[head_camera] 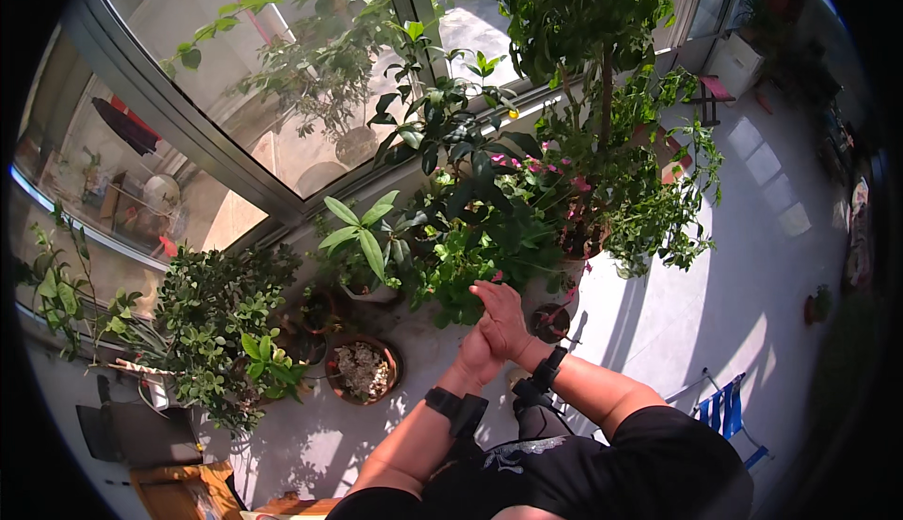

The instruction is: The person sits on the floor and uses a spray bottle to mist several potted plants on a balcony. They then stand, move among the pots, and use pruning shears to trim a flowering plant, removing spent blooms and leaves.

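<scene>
My left hand (477,352) and my right hand (505,317) are pressed together in front of my body, one laid over the other; the overlap hides parts of both palms and fingers. No object shows between them. Black bands with small boxes sit on both wrists. Just beyond the fingertips grows a leafy green potted plant (462,259) with pink flowers (525,164). A small dark pot (550,322) stands on the floor beside the hands, and a round terracotta pot (362,370) with a pale, clustered plant is to their left.
Metal-framed windows (282,97) run behind the plants. A bushy potted shrub (211,322) and a dark chair (148,435) stand at left. A tall leafy plant (607,90) rises at upper right. A blue-and-white striped folding seat (723,407) is at lower right, a small stool (712,90) farther off.
</scene>
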{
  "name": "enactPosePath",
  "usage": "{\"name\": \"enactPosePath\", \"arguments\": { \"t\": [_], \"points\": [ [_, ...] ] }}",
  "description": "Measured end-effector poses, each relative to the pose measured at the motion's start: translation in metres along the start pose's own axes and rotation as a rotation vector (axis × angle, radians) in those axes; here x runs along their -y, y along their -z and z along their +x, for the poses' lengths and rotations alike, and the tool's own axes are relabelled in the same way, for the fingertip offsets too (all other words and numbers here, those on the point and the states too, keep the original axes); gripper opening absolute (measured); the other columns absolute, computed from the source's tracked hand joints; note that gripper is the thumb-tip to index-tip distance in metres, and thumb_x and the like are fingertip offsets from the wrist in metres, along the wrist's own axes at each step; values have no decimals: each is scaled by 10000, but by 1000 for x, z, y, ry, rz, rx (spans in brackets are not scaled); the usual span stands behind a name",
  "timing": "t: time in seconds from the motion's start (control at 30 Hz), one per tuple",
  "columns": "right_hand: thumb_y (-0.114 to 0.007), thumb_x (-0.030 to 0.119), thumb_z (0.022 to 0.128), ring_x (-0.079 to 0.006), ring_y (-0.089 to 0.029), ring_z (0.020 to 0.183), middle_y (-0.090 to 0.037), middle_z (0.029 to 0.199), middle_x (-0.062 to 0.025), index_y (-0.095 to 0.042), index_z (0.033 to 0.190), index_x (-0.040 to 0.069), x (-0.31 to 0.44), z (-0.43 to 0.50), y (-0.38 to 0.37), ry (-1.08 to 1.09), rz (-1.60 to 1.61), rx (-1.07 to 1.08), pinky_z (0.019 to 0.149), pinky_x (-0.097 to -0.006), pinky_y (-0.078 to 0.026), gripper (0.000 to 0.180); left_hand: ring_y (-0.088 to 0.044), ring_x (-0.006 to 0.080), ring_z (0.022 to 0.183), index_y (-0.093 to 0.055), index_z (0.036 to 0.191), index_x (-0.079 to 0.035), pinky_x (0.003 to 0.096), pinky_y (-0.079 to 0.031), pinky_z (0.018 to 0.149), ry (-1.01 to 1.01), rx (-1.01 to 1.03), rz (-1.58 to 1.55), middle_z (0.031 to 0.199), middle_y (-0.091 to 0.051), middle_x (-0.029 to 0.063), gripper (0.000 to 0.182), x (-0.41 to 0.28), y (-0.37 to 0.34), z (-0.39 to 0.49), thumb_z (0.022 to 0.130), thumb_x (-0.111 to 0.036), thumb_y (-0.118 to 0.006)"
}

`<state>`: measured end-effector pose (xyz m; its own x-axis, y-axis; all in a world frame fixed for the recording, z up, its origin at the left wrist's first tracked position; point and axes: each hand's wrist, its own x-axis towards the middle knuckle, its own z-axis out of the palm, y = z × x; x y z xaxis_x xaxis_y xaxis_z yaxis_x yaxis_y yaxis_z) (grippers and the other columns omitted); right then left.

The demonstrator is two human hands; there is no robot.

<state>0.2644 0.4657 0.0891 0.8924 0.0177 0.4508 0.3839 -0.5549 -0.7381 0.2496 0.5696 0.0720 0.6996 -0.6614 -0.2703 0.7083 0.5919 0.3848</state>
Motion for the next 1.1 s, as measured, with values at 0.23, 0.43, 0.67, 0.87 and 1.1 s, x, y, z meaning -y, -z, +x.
{"name": "enactPosePath", "arguments": {
  "t": [0.23, 0.43, 0.67, 0.87, 1.1],
  "points": [
    [-422, 405, 959, -239, -566, 1012, -576, 1191, -99, -543, 1197, 96, -90, -42, -24, -975, 526, -109, 834, -382, -461, 408, -384, 229, 1308, -347, 1430, -65, 442, -258, 1093, -66, -151, 453, 1441, -382, 74, 523, 5, -14, 0, 994, -353, -378],
    [-365, 486, 989, -152, -541, 1049, -559, 1203, -32, -507, 1222, 126, -36, -42, -33, -1258, 1521, -120, 892, -318, -458, 451, -346, 345, 1340, -406, 1398, -40, 472, -220, 1105, -809, -5, 1618, 1454, -367, 173, 576, 10, 14, 13, 931, -376, -452],
    [-325, 496, 997, -151, -503, 1124, -522, 1259, -26, -473, 1261, 112, -3, -21, -63, -1171, 1635, -14, 969, -310, -411, 489, -380, 362, 1310, -524, 1298, -67, 513, -233, 1083, -753, -218, 1647, 1399, -439, 181, 546, -21, 65, 8, 937, -441, -356],
    [-423, 480, 967, -218, -494, 1183, -520, 1315, -87, -473, 1337, 69, -26, -56, -62, -1177, 1569, 421, 950, -371, -400, 556, -556, 378, 1093, -627, 1140, -46, 445, -416, 953, -297, -723, 1746, 1137, -632, 171, 347, -34, 181, -6, 890, -262, -520],
    [-571, 316, 906, -171, -548, 931, -592, 1061, -45, -536, 1234, 94, -165, -133, -84, -1577, 836, 180, 801, -332, -435, 397, -637, 325, 939, -642, 1098, -20, 386, -488, 809, 272, -878, 1406, 990, -675, 185, 378, 2, 332, -20, 827, -283, -630]
  ]
}}
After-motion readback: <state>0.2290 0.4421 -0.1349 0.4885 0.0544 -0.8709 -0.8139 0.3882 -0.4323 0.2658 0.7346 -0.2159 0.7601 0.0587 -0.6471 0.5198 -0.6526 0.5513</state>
